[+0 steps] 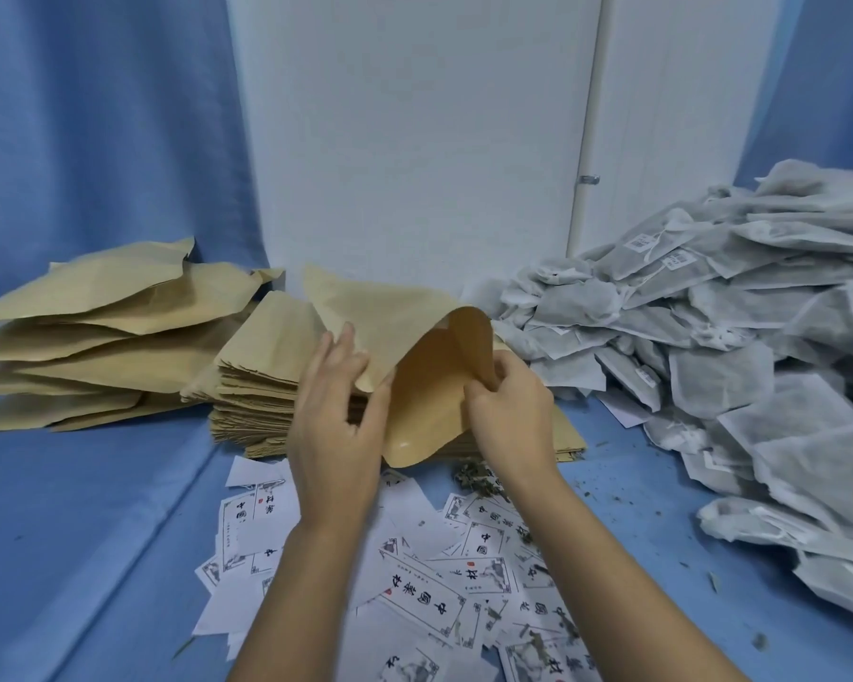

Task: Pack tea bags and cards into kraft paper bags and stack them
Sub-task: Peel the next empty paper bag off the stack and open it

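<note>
I hold one kraft paper bag (429,386) above the flat stack of empty kraft bags (262,386), its mouth spread so the brown lining shows. My left hand (336,415) grips the bag's left lip, fingers over the outer face. My right hand (508,411) pinches the right lip and peels it back. White cards (424,588) with black printed characters lie scattered on the blue cloth under my forearms. A big heap of grey-white tea bags (720,356) fills the right side.
Bulging kraft bags (89,337) lie stacked at the left. Loose tea crumbs (478,477) dot the blue cloth (94,534) near the stack. A white panel wall (414,140) stands behind, with blue drapes on both sides.
</note>
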